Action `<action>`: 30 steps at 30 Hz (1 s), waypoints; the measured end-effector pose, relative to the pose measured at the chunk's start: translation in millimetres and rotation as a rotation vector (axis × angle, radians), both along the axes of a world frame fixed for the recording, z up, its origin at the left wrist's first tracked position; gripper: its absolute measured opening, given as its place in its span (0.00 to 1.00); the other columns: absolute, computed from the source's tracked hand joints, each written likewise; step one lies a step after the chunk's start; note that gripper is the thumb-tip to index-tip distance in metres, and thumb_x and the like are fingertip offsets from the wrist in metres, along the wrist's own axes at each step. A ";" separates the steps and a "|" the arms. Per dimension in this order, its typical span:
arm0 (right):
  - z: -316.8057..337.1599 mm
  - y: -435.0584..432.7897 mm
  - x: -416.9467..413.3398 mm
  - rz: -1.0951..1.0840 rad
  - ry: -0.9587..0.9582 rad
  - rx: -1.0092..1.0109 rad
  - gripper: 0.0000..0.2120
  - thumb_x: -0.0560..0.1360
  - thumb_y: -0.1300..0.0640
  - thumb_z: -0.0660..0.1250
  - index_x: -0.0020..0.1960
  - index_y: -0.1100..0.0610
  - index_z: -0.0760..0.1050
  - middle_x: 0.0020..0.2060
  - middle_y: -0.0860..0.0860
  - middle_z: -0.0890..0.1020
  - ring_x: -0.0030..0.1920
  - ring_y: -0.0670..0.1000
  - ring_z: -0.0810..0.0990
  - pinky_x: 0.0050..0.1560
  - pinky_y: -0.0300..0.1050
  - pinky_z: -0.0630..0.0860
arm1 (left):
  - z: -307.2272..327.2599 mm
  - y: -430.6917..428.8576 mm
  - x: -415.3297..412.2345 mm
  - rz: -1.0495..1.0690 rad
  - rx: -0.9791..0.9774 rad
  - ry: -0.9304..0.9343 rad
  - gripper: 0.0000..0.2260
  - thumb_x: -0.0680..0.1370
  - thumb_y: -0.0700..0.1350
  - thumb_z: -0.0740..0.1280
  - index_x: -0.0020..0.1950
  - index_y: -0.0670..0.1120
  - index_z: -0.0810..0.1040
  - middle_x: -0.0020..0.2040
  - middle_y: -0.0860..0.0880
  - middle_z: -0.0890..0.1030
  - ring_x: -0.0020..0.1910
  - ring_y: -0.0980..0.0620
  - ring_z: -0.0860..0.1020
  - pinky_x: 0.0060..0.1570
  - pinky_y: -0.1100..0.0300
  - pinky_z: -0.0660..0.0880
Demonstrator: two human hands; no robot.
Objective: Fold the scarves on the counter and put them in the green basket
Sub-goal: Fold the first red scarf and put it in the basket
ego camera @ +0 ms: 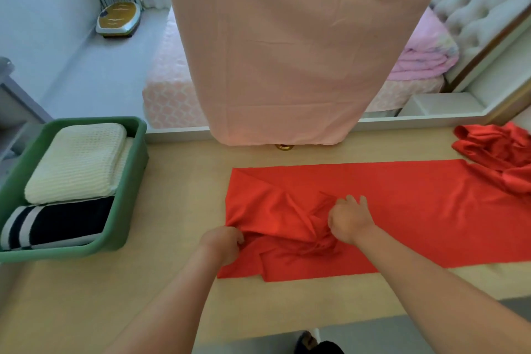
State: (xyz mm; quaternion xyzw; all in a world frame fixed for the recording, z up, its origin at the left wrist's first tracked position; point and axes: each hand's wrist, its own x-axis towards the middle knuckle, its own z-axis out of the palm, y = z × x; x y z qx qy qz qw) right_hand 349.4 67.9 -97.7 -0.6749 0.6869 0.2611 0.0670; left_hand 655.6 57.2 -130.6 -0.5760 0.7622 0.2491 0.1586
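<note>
**Red scarf spread on the counter, both hands gripping it**

At the far left of the counter [178, 181] stands the green basket [130, 204]; inside it lie a folded cream knit scarf [77, 161] at the far end and a folded dark scarf with white stripes [57, 224] at the near end, the two touching. Right of the basket, the left hand [225, 241] has its fingers curled and pinches the left edge of the red scarf [416, 210], which puckers there. The red scarf lies across the middle and right of the counter, well apart from the basket; its left part is creased and partly doubled over, its middle flat. The right hand [350, 221] sits on the creased part, fingers bent down into the fabric and clutching a bunch of it, with wrinkles radiating from the grip. Behind, a pink cloth [287, 52] hangs down to the counter's far edge; a small gold knob [284, 147] shows just under its hem. At the far right the red scarf's end lies in a crumpled heap.
</note>
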 end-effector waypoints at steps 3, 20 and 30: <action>1.8 -0.1 15.8 -0.129 -0.216 -0.170 0.14 0.77 0.50 0.58 0.54 0.48 0.80 0.57 0.50 0.81 0.61 0.55 0.76 0.63 0.52 0.69 | 3.0 -16.9 -14.6 -0.013 -0.092 0.072 0.11 0.78 0.46 0.58 0.54 0.51 0.79 0.56 0.49 0.82 0.56 0.44 0.79 0.51 0.55 0.74; -15.1 -69.0 -13.2 -0.375 -1.216 -0.241 0.18 0.63 0.73 0.57 0.32 0.49 0.69 0.28 0.39 0.74 0.32 0.39 0.69 0.38 0.40 0.66 | 7.0 -118.2 -124.3 -0.264 -0.201 0.257 0.30 0.76 0.37 0.56 0.77 0.55 0.63 0.73 0.51 0.70 0.69 0.45 0.68 0.66 0.49 0.66; -9.1 -123.2 -82.2 -0.354 -0.854 -0.032 0.20 0.67 0.67 0.61 0.52 0.52 0.82 0.49 0.46 0.83 0.50 0.48 0.80 0.53 0.38 0.75 | 35.2 -169.2 -139.0 -0.334 -0.211 -0.256 0.16 0.76 0.55 0.58 0.56 0.51 0.80 0.57 0.48 0.81 0.58 0.45 0.78 0.50 0.56 0.69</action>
